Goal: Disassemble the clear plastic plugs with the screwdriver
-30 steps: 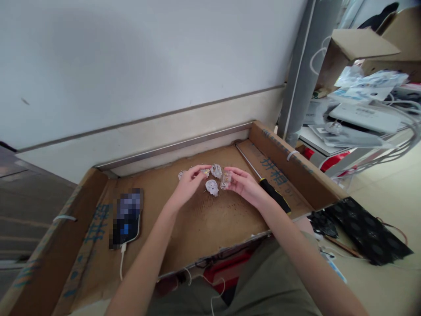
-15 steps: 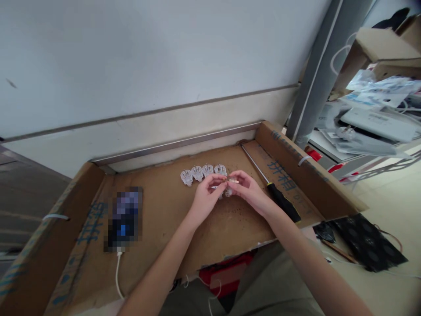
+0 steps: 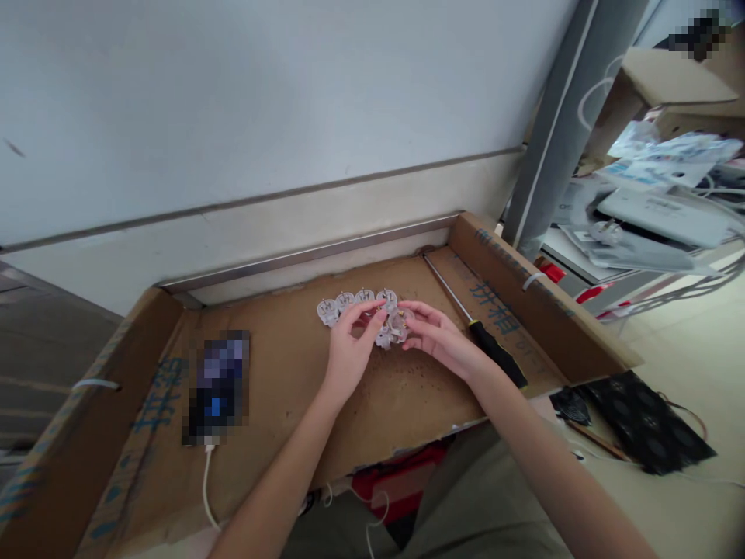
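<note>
A row of clear plastic power plugs (image 3: 345, 301) lies on the cardboard tray (image 3: 268, 388), pins upward. Close in front of the row's right end, a clear plug with brass-coloured parts (image 3: 398, 324) sits between my hands. My left hand (image 3: 349, 345) has its thumb and index finger closed at the plug's left side. On the other side, the fingertips of my right hand (image 3: 439, 338) press against its right edge. Fingers partly cover the plug, so its small inner parts are hard to make out.
A long screwdriver (image 3: 494, 353) with a black and yellow handle lies right of my hands. At left is a blurred-out phone-like device (image 3: 218, 388) with a white cable (image 3: 206, 485). Raised cardboard walls (image 3: 547, 310) edge the tray. Bagged items (image 3: 669, 210) are piled at right.
Both hands have lowered slightly and their fingers have spread a little, showing more of the clear plug between them. The view has shifted slightly; the row of plugs stays put.
</note>
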`<state>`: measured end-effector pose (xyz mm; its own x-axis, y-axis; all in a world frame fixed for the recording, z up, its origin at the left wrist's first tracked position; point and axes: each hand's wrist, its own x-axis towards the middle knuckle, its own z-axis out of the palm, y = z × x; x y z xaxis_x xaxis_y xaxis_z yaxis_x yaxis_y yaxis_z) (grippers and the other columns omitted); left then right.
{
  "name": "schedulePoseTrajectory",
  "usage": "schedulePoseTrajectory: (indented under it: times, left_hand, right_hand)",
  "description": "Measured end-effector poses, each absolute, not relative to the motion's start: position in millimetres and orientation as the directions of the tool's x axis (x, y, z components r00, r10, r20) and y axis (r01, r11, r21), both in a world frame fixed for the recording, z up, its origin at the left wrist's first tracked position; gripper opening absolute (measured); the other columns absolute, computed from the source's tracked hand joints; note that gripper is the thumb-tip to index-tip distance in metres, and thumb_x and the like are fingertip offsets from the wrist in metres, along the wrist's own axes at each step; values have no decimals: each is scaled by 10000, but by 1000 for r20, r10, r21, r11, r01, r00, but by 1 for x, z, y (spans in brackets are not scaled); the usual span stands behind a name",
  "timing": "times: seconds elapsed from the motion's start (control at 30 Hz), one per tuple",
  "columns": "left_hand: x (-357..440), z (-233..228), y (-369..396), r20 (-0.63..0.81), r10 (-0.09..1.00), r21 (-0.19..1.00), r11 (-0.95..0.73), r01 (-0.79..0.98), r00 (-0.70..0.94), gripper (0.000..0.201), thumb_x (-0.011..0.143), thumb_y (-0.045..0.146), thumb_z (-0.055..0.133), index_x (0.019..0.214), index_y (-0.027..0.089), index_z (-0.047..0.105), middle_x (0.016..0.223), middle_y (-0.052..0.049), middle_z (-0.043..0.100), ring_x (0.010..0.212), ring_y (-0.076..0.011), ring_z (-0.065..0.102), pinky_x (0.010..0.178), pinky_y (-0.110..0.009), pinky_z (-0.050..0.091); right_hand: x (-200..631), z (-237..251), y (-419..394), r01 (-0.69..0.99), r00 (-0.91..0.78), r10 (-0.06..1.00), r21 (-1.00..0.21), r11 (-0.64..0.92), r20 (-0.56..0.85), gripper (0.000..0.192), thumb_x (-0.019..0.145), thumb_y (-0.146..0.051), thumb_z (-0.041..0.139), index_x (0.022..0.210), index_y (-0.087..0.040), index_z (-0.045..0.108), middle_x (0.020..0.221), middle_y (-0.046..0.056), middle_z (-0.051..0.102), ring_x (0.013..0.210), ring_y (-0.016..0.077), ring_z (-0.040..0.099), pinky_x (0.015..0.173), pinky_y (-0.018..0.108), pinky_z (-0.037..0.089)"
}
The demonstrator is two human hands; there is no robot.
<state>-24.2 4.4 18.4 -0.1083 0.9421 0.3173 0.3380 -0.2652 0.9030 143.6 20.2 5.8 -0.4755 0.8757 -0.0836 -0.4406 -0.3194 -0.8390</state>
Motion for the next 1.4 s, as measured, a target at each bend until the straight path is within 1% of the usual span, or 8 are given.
schedulePoseTrajectory:
  times: [0.17,0.37,0.6,0.7,0.83,1.0,1.17,1.4]
  left_hand:
    - [-23,21,1,373,927,865,-328,379,-50,222,844,371,584,1012,266,684,1004,-31,689,877,-163,620,799,-326,494]
    - [-21,24,-3,546,836,674,-476,564,54,192,867,304,560,1012,271,681,980,-32,689,935,-180,601,869,-371,467]
    - [-22,22,-4,594,790,575,-548,607,151,216,885,232,524,1026,276,681,939,-27,667,900,-162,592,858,-352,455]
    - [-22,24,-5,593,783,571,-573,588,187,233,890,197,504,1022,278,678,982,-21,673,939,-159,591,889,-362,443]
    - [-23,26,-5,619,779,611,-561,559,104,237,875,215,530,1080,254,643,1045,-36,675,978,-170,600,883,-367,459]
    - [-24,25,-4,673,717,475,-607,637,181,143,800,229,630,939,236,661,919,-14,697,889,-171,619,845,-367,470]
    - [-21,22,-4,672,705,426,-619,660,228,257,791,268,645,1048,266,646,1037,-31,676,969,-189,613,883,-403,481]
    - [-19,16,-3,684,702,468,-631,619,199,316,821,262,632,1136,290,619,1084,-37,631,1019,-170,601,904,-376,494]
  right_hand:
    - [144,5,21,-447,-491,868,-833,-326,-76,404,737,-290,716,1113,-206,593,1077,49,565,776,70,570,676,211,554]
    - [145,5,22,-467,-480,875,-826,-317,-65,386,746,-282,711,1109,-210,601,1098,42,557,803,63,573,696,199,555]
    - [146,5,22,-472,-496,866,-818,-329,-62,387,751,-275,707,1118,-203,605,1058,40,583,747,56,587,702,198,556]
    - [146,5,22,-479,-496,866,-811,-336,-66,398,744,-276,715,1117,-199,601,1028,37,587,743,59,588,688,197,557]
    - [146,5,22,-488,-495,866,-801,-345,-71,397,738,-294,722,1104,-197,601,1033,39,582,759,70,593,652,191,553]
    - [147,5,22,-505,-496,865,-786,-357,-74,409,733,-278,727,1113,-204,596,1043,38,588,757,65,595,664,187,551]
    - [149,4,25,-553,-485,871,-745,-374,-78,388,766,-313,696,1128,-220,591,1040,22,601,792,54,595,726,178,540]
    - [147,0,27,-564,-528,841,-691,-452,-118,411,749,-278,705,1137,-225,579,1005,10,610,732,49,572,577,148,469]
